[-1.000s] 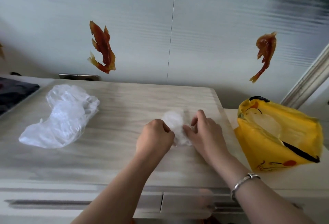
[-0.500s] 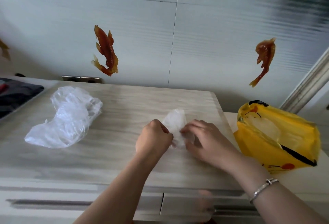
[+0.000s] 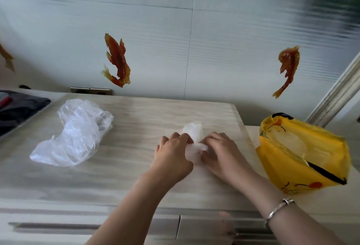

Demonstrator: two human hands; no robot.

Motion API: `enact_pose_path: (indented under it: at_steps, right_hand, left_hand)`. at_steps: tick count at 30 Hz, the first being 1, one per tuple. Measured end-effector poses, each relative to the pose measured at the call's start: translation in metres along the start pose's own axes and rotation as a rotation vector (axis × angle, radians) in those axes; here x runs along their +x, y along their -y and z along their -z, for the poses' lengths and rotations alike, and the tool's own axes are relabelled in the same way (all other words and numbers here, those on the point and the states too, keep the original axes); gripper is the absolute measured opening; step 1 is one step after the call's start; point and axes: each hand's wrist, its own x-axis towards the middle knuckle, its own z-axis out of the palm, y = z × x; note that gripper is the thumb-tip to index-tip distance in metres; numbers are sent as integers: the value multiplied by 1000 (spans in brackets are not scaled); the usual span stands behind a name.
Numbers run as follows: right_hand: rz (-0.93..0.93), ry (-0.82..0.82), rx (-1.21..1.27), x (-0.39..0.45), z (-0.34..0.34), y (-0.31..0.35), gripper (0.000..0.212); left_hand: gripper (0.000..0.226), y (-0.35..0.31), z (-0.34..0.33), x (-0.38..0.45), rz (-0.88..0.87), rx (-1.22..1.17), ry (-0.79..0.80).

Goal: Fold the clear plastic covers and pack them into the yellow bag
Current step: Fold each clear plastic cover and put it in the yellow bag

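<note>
Nearest the viewer, drawer fronts [image 3: 136, 225] are being shown under the front edge of the desk [image 3: 136, 182]. A silver bracelet [image 3: 278, 208] is being worn on the right wrist. Just beyond, toward the right half of the desk, a small folded clear plastic cover [image 3: 193, 141] is being held between both hands. The left hand [image 3: 172, 159] is being kept with its fingers curled, pinching the cover's left side; the right hand [image 3: 222, 155] is being kept with fingers curled around a twisted strip of the same cover. The cover is being pressed against the desk surface.

At the right edge of the desk, a yellow bag [image 3: 303, 159] is being left standing with its mouth open; pale clear plastic is being seen inside it, near the top. Toward the left side of the desk, well apart from the hands, a loose pile of clear plastic covers [image 3: 74, 133] is being left lying. Beyond the desk's left edge, dark cloth [image 3: 17, 108] is being seen. On the wall behind, two orange fish decorations [image 3: 116, 61] are being displayed.
</note>
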Motion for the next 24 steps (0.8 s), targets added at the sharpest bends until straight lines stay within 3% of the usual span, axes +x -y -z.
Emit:
enact_pose_path:
  at_steps: [2, 6, 10, 15, 18, 19, 21, 24]
  right_hand:
    - [-41, 7, 102, 4, -1, -2, 11]
    - [-165, -63, 372, 12, -4, 3, 11]
    - [-263, -122, 503, 26, -11, 4, 13]
    - [-350, -99, 341, 42, -23, 5, 35]
    - [-339, -130, 213, 44, -27, 10, 33]
    - [-323, -138, 171, 43, -27, 12, 30]
    - [-297, -141, 101, 42, -28, 14, 24]
    - [-306, -142, 55, 40, -29, 17, 21]
  left_hand:
    - [7, 2, -3, 5, 12, -85, -97]
    - [36, 6, -6, 16, 63, -307, -93]
    - [45, 10, -3, 24, 157, -346, -51]
    - [49, 16, 1, 32, 258, -315, -96]
    - [25, 21, 2, 29, 265, -180, -238]
    - [16, 22, 2, 27, 243, -148, -293]
    - [19, 24, -1, 27, 81, -120, -367]
    - [15, 24, -5, 29, -135, -84, -351]
